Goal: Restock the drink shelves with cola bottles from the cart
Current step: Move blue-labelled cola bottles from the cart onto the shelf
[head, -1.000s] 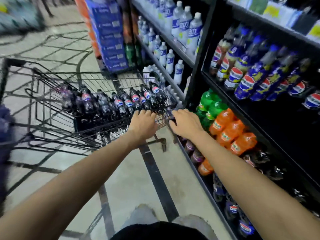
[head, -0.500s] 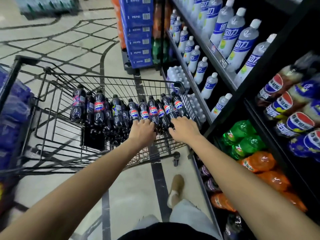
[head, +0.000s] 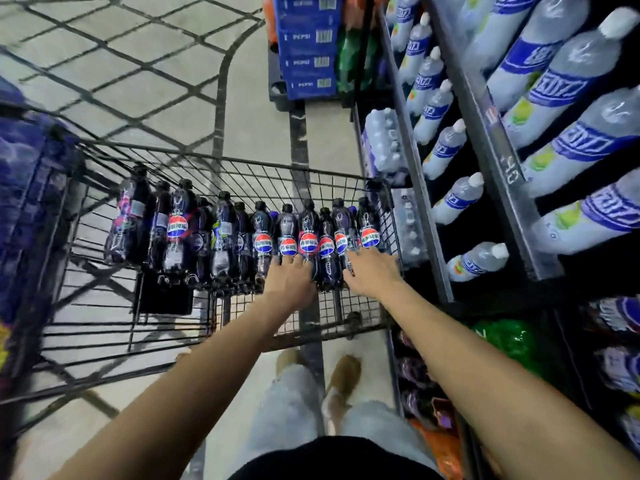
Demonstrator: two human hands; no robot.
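Cola bottles [head: 262, 237] are standing packed in a row across the wire cart [head: 242, 174], dark with black caps and round red, white and blue labels. The row is stretching from directly under both hands out to the left of the left hand.

The left hand [head: 289, 278] is reaching into the cart and lying palm down on the bottles near the row's right end. Its fingertips are dipping out of sight among the bottles, so I cannot tell whether it is gripping one.

The right hand [head: 372, 271] is lying just beside it on the last bottles by the cart's right wall. Its fingers [head: 375, 255] are stretching forward, spread and fairly straight, resting on the bottles rather than closing round one.

To the right of the right hand, the drink shelves [head: 498, 161] are running away from the person. They are carrying pale bottles [head: 568, 84] with blue labels and white caps. A shrink-wrapped pack [head: 384, 143] is sitting low beside the shelving, just beyond the right hand.

Far beyond both hands, blue cartons [head: 308, 46] are standing stacked on the patterned floor [head: 156, 98]. Below the right forearm, green bottles [head: 509, 341] are showing on a lower shelf. The person's tan shoes [head: 343, 375] are standing on the floor nearer than the hands.
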